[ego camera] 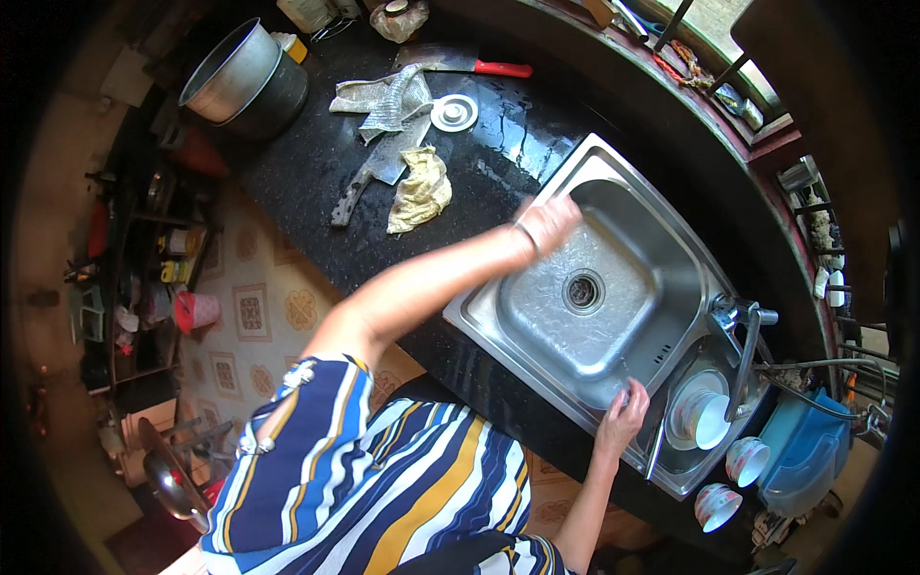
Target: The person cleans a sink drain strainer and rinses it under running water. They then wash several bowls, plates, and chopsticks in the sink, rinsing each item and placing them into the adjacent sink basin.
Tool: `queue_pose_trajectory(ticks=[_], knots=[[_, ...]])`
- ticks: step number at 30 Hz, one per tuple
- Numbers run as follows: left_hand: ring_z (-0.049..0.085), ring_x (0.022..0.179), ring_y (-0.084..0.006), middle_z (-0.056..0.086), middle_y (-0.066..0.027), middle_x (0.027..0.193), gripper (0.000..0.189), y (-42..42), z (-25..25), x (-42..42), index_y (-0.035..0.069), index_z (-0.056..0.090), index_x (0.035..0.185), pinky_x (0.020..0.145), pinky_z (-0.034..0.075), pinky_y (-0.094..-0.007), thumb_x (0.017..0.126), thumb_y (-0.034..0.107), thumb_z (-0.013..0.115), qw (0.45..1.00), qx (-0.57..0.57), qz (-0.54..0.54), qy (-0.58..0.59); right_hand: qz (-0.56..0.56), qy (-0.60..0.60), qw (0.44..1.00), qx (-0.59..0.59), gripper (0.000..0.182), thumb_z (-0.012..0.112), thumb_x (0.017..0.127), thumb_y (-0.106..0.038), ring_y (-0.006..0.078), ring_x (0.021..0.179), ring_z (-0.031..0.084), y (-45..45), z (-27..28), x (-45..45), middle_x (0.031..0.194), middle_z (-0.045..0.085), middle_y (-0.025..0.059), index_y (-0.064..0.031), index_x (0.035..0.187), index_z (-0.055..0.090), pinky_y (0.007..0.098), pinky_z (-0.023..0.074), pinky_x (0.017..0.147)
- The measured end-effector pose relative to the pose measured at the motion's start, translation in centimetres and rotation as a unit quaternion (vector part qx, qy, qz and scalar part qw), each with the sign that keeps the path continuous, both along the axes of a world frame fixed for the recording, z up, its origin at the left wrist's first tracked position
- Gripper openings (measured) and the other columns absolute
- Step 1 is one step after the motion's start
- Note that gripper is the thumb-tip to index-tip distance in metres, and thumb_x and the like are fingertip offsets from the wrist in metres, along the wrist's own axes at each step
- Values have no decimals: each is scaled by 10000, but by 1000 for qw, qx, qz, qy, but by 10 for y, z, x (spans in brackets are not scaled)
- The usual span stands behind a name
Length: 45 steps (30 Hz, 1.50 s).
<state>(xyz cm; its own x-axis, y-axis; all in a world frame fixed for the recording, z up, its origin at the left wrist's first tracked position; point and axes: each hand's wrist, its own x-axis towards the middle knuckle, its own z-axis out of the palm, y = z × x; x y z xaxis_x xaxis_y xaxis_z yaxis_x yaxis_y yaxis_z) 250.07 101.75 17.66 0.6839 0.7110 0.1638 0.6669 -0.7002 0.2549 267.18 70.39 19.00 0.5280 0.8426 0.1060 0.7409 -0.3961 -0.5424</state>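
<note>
My left hand [552,224] is blurred over the upper-left rim of the stainless steel sink [496,316]; its fingers look curled, but whether they hold anything cannot be told. At the near lower edge of the bowl, my right hand [624,420] has its fingers apart and nothing visible in it. Water wets the bowl around the drain strainer [583,291]. The chrome faucet [726,316] stands on the right. Small bowls [708,420] sit on a plate in the side basin.
On the black counter lie a yellowish cloth [420,190], a cleaver [392,158], a grey cloth [388,100], a red-handled knife [503,68] and a round white lid [454,113]. Metal pots [237,79] stand upper left. Patterned bowls [717,507] and a blue plastic container [808,453] are at lower right.
</note>
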Motion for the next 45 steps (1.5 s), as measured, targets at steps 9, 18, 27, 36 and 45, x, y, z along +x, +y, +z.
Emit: queue_pose_trajectory(ticks=[9, 18, 27, 36, 45], knots=[[524, 1042, -307, 506, -148, 1111, 223, 156, -13, -108, 24, 610, 991, 805, 497, -428, 828, 101, 478, 944, 62, 235, 223, -53, -99, 994, -3, 198, 467, 846, -65, 319, 944, 522, -41, -31, -5, 1010, 569, 148, 11, 1002, 563, 408, 408, 847], [537, 1082, -326, 523, -172, 1175, 262, 173, 3, -114, 74, 640, 1035, 864, 485, -405, 796, 129, 548, 946, -35, 262, 189, -61, -99, 993, 6, 199, 450, 834, -53, 314, 915, 532, -42, -34, -4, 976, 578, 145, 14, 972, 578, 401, 414, 836], [603, 860, -268, 595, -149, 920, 111, 145, 13, -82, 45, 648, 765, 720, 492, -364, 735, 93, 553, 956, 196, 112, 187, -53, -97, 994, -2, 204, 455, 846, -54, 312, 930, 533, -41, -35, -5, 993, 580, 143, 10, 990, 586, 401, 411, 844], [533, 979, -217, 555, -84, 952, 167, 21, 70, 16, 55, 649, 813, 810, 460, -366, 709, 175, 600, 904, 347, -251, -22, -55, -105, 993, -12, 197, 464, 838, -48, 312, 951, 537, -45, -40, -1, 996, 588, 143, 3, 976, 593, 397, 415, 851], [588, 965, -305, 557, -143, 1021, 199, -59, -149, 68, 24, 647, 887, 802, 508, -392, 739, 157, 635, 906, -141, -344, 202, -85, -98, 992, -10, 185, 492, 771, 6, 309, 902, 553, -35, -37, 5, 958, 594, 132, -24, 920, 597, 397, 436, 816]])
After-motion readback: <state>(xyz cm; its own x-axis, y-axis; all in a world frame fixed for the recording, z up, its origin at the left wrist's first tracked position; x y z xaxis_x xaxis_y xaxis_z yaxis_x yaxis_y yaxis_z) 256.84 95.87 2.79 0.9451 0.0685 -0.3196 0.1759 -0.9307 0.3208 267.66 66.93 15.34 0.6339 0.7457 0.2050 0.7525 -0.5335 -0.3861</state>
